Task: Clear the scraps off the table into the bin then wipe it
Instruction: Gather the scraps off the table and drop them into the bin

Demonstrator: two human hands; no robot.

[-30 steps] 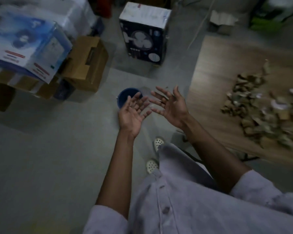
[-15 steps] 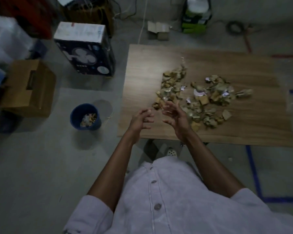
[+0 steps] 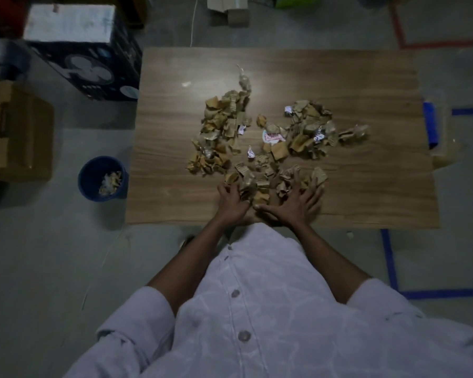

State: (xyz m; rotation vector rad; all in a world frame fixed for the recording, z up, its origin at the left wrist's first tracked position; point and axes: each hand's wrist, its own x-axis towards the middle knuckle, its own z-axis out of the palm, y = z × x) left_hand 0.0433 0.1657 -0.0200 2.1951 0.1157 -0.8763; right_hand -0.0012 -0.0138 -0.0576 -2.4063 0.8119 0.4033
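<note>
**Step in hand: gathering a handful of scraps from the near edge of the pile**

Bin: blue, on the floor just left of the worktop, with some scraps already inside. Scraps: crumpled brown and white paper spread across the worktop's middle, the nearest pieces under the hands. Left hand: fingers curled round a clump at the pile's near edge. Right hand: fingers straight and spread, pressing on the scraps beside it, gripping nothing. Handling note: probably best to draw the right hand toward the left so loose bits bunch between the palms, then cup from beneath and carry low to the bin. Light paper is likely to spill from a loose hold.
</note>
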